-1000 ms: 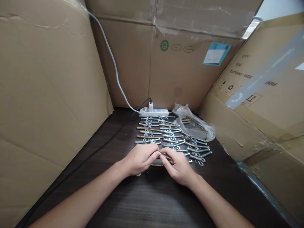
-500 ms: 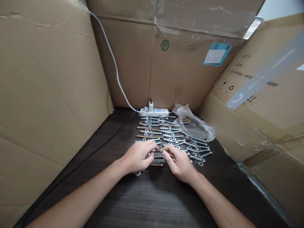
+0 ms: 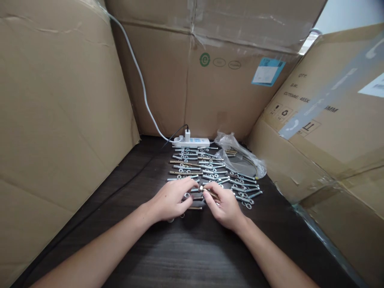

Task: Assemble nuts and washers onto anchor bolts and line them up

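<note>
My right hand (image 3: 225, 207) pinches a brass-coloured bolt (image 3: 211, 194) between thumb and fingers. The bolt's end, with what looks like a nut or hex head (image 3: 201, 188), points left toward my other hand. My left hand (image 3: 171, 201) is curved beside that end, its thumb and index finger apart with a gap between them. Whether its fingertips touch the bolt I cannot tell. Beneath and beyond both hands lie rows of silver and brass-coloured bolts (image 3: 186, 173) with washers (image 3: 249, 206) among them. My hands hide part of the nearest rows.
A white power strip (image 3: 201, 142) with a plugged-in adapter stands behind the rows. A clear plastic bag (image 3: 258, 168) lies at the back right. A black cable (image 3: 120, 188) crosses the dark table (image 3: 186, 256) on the left. Cardboard walls (image 3: 162, 88) enclose three sides.
The view has shifted slightly, so the surroundings sit a little further left. My left thumb and index finger stay apart, and the bolt's end shows more clearly. My right hand keeps its pinch.
</note>
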Tool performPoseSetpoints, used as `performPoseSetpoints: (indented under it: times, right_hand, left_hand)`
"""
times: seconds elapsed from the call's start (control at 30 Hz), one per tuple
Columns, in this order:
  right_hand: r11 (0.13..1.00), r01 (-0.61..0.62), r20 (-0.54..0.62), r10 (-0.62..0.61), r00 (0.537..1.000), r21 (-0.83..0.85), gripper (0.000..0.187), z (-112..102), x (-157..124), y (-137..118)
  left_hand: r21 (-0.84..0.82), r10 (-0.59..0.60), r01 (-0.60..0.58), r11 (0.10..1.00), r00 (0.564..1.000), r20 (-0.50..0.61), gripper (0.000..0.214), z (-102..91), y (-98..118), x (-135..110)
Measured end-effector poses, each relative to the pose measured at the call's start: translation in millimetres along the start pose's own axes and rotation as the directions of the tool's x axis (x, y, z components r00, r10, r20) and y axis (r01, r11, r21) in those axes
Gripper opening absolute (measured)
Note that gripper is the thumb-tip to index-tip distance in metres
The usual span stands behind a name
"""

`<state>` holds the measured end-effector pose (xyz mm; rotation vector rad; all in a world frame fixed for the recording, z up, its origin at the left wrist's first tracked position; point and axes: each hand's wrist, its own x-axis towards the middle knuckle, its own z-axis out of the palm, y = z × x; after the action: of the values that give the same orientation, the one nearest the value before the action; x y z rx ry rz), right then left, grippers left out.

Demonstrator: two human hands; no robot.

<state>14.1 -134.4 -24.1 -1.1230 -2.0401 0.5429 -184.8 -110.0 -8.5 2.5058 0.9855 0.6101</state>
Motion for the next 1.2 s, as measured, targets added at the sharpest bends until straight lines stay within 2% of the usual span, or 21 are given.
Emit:
performPoseSetpoints:
  times: [0.1, 0.2, 0.6, 0.8, 1.0, 1.2]
  right_hand:
    - [1.0, -0.002, 0.028, 0.002, 1.0, -0.003, 0.01, 0, 0, 0]
    - [1.0, 0.001, 0.039, -0.001, 0.999, -0.01, 0.011, 1, 0, 0]
    - [0.997, 0.024, 0.123, -0.015, 0.992, -0.072, 0.011, 0, 0, -4]
    - [0.998, 0.021, 0.126, -0.013, 0.992, -0.065, 0.008, -2, 0, -6]
    - [0.997, -0.014, 0.061, 0.018, 0.998, -0.075, 0.007, 0, -2, -2]
    - [0.996, 0.069, 0.091, -0.063, 0.994, -0.064, 0.012, 1, -2, -3]
  left_hand:
    - [-0.056, -0.021, 0.019, 0.998, 0.999, -0.024, 0.025, -1.7, 4, 0]
    - [-0.082, -0.03, 0.029, 0.996, 0.999, -0.015, 0.02, -1.8, 6, -1]
    - [-0.017, -0.039, 0.04, 0.999, 0.998, 0.05, 0.005, 1.9, 2, 1]
    - [0.024, -0.011, 0.009, 1.0, 0.997, 0.078, 0.014, 4.8, 0, 2]
    - [-0.045, -0.015, 0.017, 0.999, 0.999, 0.044, 0.014, -0.8, 8, 0]
    - [-0.07, -0.008, 0.01, 0.997, 0.999, 0.034, 0.018, -0.8, 8, 0]
